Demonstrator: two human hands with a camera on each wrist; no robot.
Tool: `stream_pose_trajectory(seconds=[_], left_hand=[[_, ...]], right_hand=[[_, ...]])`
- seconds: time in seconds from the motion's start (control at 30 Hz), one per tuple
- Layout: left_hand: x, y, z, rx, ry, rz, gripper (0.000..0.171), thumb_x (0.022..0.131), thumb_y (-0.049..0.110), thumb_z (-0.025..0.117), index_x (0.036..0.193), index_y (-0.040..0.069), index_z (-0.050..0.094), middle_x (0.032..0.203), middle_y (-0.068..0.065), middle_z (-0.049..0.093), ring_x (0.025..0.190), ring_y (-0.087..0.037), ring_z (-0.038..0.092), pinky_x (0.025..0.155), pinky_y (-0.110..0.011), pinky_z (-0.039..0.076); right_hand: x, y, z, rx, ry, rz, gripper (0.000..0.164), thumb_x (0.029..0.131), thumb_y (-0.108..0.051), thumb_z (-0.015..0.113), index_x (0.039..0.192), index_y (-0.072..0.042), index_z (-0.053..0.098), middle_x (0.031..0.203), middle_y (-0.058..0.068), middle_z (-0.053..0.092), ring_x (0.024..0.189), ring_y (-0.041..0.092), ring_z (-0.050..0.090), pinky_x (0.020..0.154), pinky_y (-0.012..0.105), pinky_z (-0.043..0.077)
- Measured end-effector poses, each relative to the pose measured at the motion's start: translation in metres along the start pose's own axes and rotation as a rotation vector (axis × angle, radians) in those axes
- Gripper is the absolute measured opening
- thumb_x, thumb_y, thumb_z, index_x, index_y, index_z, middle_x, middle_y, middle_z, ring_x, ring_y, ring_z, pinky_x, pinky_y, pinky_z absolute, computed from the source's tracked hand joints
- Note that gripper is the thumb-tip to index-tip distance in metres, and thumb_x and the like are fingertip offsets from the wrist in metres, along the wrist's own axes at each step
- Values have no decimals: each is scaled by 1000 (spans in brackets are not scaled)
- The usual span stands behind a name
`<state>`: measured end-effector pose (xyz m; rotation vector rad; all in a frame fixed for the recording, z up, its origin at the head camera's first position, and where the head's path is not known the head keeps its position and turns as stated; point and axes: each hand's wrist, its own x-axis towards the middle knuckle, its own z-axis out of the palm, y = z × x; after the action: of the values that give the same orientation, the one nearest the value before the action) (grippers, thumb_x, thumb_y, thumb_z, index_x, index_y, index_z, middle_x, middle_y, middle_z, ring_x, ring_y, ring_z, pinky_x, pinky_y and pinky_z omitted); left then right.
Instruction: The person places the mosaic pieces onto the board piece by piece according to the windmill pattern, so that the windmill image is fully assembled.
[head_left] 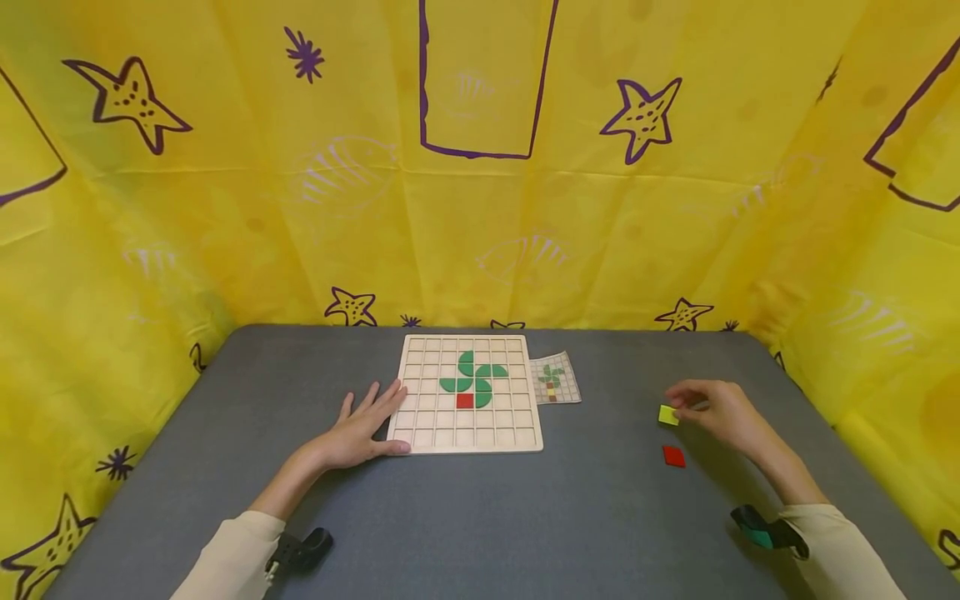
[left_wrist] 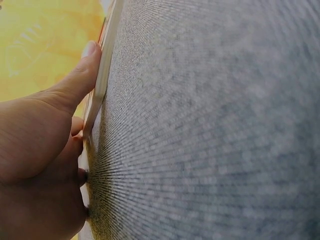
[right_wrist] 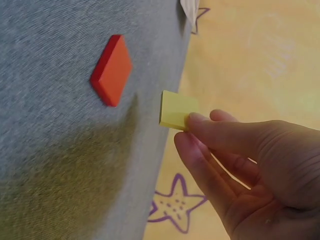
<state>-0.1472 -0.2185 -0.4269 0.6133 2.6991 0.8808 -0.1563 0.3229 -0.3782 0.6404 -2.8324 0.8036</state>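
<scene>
My right hand [head_left: 716,410] pinches a yellow square tile [right_wrist: 175,110] between thumb and fingers, above the right part of the table. A red tile [head_left: 673,456] lies on the cloth just in front of it. My left hand [head_left: 358,432] rests at the left edge of a wooden grid board [head_left: 427,437], fingers spread and straight, thumb on the near left corner. On the board, several green leaf-like pieces [head_left: 467,362] form a pinwheel, with a red square tile [head_left: 465,401] below them. In the left wrist view the thumb [left_wrist: 82,75] touches the board's edge.
A small printed pattern card [head_left: 566,387] lies against the board's right side, partly under its edge. The grey cloth-covered table [head_left: 480,525] reaches back to a yellow patterned curtain [head_left: 480,242]. Black straps [head_left: 765,529] are on both wrists.
</scene>
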Motion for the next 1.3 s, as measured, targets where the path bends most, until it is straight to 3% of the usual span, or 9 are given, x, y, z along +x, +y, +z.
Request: stream_pose_trajectory(seconds=[0.33,0.7,1.3], left_hand=[[-3,4,-4,6,2,-5,96,87,47,70,155,2,20,162,-21,10,145,-51,-4,105,-69,-14],[-3,6,-5,17,-11,-33,96,87,47,70,156,3,19,163,-19,9,145,-50,-4,105,-69,-14],[-2,8,-4,10,-11,-33,94,88,46,69,156,3,19,163,-19,9,145,-49,-4,106,-68,-14]], right_hand=[[17,-17,12,46,-11,1,22,80,6,75,101,3,72,86,5,71,76,16,67,68,28,56],[34,-42,30,117,-15,-55,20,80,6,76,99,2,73,86,6,71,75,18,66,68,31,57],[51,-64,54,141,-47,-114,19,80,7,75,97,0,74,87,4,72,77,16,65,68,31,57]])
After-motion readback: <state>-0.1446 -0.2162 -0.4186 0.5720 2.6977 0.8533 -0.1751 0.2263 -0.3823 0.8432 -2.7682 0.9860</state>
